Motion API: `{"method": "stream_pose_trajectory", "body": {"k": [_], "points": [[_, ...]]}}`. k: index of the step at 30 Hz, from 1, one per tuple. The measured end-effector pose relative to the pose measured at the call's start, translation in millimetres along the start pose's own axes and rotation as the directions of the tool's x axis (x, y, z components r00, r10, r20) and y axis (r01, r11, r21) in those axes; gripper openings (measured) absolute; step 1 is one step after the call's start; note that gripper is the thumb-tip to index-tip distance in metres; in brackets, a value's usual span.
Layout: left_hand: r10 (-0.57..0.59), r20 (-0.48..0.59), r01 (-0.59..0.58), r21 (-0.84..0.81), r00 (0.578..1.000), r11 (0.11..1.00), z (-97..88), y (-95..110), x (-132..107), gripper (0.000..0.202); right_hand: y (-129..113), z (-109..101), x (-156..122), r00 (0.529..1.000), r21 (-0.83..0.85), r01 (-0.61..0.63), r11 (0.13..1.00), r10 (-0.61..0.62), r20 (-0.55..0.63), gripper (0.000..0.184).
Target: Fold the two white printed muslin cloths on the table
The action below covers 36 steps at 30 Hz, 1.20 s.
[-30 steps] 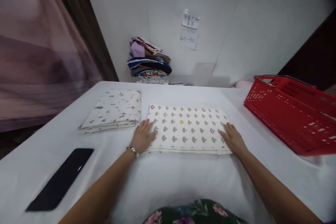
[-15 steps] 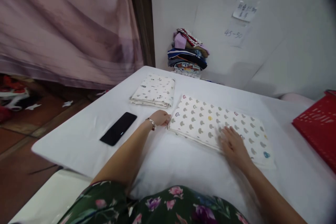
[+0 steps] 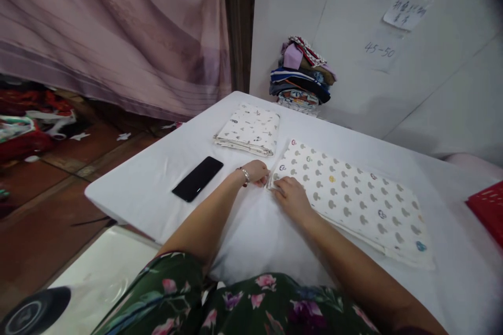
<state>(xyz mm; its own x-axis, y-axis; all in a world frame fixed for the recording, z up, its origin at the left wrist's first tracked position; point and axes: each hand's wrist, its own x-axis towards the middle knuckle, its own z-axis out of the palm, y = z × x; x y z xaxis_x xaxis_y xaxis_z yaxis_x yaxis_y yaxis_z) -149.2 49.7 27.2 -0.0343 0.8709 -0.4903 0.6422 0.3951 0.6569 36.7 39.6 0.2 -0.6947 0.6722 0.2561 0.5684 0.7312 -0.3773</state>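
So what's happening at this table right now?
A person has both hands at the near left corner of a folded mushroom-print cloth. The left hand is at its edge, though whether it pinches the fabric is hard to tell; the right hand rests on top beside it. A second folded cloth lies farther back to the left, and a black phone lies nearer, both on the white table.

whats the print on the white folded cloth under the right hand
Grey-beige mushrooms in rows, a few coloured, on the white folded cloth; head view.
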Motion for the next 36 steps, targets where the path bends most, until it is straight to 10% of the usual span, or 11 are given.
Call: {"method": "stream_pose_trajectory", "body": {"k": [10,25,36], "points": [[0.063,0.14,-0.072,0.063,0.988,0.995,-2.4,-6,4,0.022,-4,8,9,0.995,0.083,-0.092,0.992,0.096,-0.035,0.019],[0.044,0.146,-0.047,0.017,0.988,0.999,-1.4,-10,10,0.016,-16,17,0,0.994,-0.255,0.043,0.966,-0.068,-0.089,0.016],[0.063,0.157,-0.065,0.008,0.986,0.998,-2.8,-9,7,0.015,-8,22,4,0.984,-0.014,-0.086,0.996,0.083,-0.161,0.02]]}}
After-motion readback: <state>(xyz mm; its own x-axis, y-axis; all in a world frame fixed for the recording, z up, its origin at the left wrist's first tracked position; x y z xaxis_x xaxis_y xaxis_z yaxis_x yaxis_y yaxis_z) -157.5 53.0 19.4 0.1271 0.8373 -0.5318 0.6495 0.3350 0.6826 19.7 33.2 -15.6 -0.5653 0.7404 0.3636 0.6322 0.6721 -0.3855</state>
